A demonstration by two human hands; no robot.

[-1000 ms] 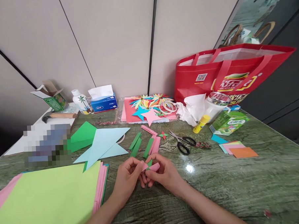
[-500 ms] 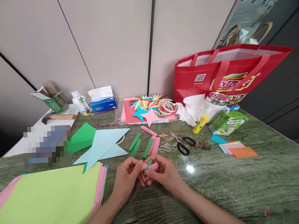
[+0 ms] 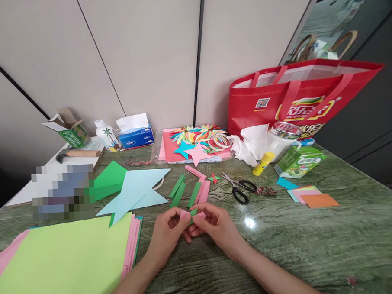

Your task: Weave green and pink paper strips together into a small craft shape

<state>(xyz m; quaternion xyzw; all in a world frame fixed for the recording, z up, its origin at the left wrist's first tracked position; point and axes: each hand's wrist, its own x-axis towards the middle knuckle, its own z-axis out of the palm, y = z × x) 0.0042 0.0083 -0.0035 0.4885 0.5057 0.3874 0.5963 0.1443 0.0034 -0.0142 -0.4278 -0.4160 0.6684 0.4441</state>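
Between my hands is a small pink-and-green folded paper piece, raised just off the table. My left hand pinches its pink left side between thumb and fingers. On the opposite side, my right hand grips the pink right end, thumb on top. Fingers of both hands hide its underside. Just beyond lie folded green paper strips and pink paper strips. A small red-and-green paper star sits beside them, near black-handled scissors.
Left lie a stack of coloured paper, light blue folded sheets and a hammer. At the back are finished paper stars and a tissue box. Right stand a glue stick, a green carton and a red bag.
My fingers have shifted slightly on the folded piece. Its pink ends now tilt differently, and less of the green shows below the middle. Objects on the table have stayed put.
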